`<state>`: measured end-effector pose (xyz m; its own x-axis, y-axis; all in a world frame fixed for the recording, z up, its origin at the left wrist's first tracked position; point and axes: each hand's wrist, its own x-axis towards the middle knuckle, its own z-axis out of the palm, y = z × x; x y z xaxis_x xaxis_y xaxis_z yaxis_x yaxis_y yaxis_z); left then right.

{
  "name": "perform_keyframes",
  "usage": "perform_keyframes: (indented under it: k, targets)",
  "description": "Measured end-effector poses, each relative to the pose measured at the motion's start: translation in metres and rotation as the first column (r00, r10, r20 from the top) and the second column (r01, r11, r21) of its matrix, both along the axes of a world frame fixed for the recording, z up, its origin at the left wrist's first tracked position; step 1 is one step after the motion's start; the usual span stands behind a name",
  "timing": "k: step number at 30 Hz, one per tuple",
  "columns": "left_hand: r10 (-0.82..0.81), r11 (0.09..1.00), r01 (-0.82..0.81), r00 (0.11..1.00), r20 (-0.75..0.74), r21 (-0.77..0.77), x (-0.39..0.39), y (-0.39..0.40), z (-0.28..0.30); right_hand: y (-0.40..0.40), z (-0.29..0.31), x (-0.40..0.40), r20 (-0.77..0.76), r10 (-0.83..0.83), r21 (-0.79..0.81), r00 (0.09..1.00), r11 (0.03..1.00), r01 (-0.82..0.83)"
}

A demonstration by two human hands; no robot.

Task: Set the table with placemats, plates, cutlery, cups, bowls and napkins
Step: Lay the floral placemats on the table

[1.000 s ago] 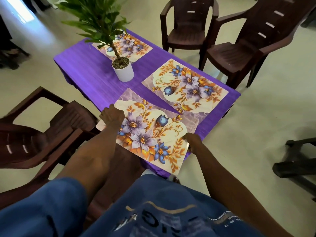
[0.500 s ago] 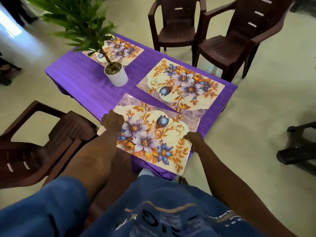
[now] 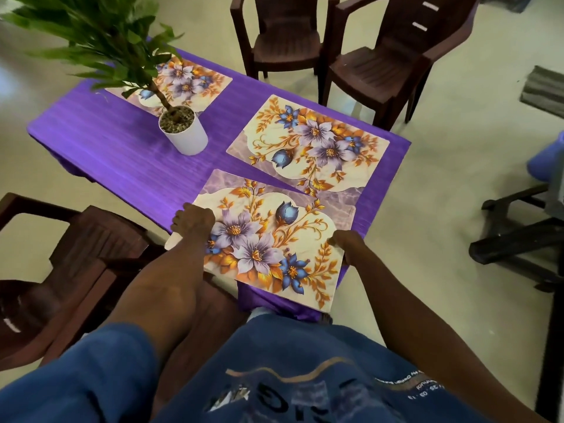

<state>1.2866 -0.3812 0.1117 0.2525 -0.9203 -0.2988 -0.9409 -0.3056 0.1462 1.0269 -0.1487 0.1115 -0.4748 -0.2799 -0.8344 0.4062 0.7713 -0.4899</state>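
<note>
Potted plant (image 3: 183,134) stands mid-surface (image 3: 122,148), beyond the near placemat (image 3: 268,239). Second placemat (image 3: 308,145) overlaps its far corner; third (image 3: 183,80) behind the pot. Near placemat overhangs the surface's near edge, long axis along that edge. Left hand (image 3: 193,219) and right hand (image 3: 348,244) grip its short ends. Chairs (image 3: 287,41) ring the surface

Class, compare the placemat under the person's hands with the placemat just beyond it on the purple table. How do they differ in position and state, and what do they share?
The near placemat is held at its two side edges by the left hand and right hand; the far placemat is untouched. The near placemat overhangs the table edge; the far placemat lies fully on it. The near placemat's far corner overlaps the far placemat. Both share the same floral print.
</note>
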Motion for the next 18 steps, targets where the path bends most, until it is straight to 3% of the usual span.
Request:
perform_keyframes:
  k: [9,18]
  targets:
    - [-0.197,0.954,0.155,0.969,-0.148,-0.256,0.015,-0.043,-0.035,-0.005,0.006,0.013,0.070,0.086,0.166,0.994,0.981,-0.097]
    - [-0.251,0.955,0.188,0.924,-0.288,-0.227,0.043,-0.054,-0.053,0.001,-0.008,0.052,-0.319,0.115,0.265,0.941,0.964,-0.027]
